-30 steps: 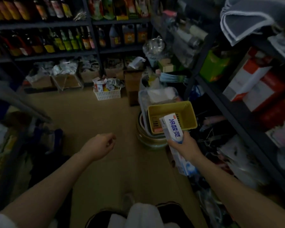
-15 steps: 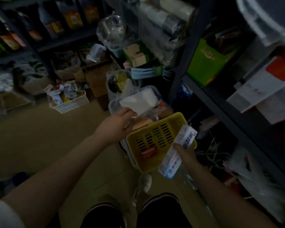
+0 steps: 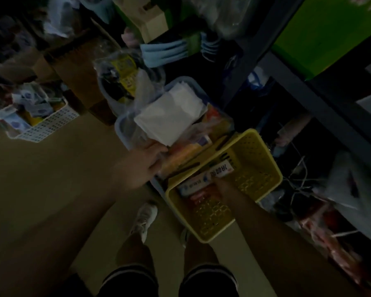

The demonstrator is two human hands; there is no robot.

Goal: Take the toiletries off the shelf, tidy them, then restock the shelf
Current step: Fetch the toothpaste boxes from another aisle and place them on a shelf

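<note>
A yellow perforated basket (image 3: 263, 185) rests on a stack of bins on the floor. Inside it lies a white and blue toothpaste box (image 3: 204, 179), beside a red box (image 3: 201, 196). My right hand (image 3: 225, 189) is down in the basket with its fingers on the toothpaste box; how they lie is blurred. My left hand (image 3: 144, 163) rests against the left edge of the pale blue bin (image 3: 121, 127) behind the basket, touching the plastic-wrapped goods there. The dark shelf unit (image 3: 308, 91) runs along the right.
A white pack (image 3: 171, 116) tops the pale blue bin. A white mesh basket (image 3: 45, 127) of small packs sits on the floor at left, cardboard boxes (image 3: 77, 67) behind it. A green box (image 3: 326, 33) stands on the shelf. My feet (image 3: 145, 219) stand by the basket.
My right hand has lowered the toothpaste box from beside the basket down into it. My left hand has stayed at the blue bin's edge. The view has tipped further downward.
</note>
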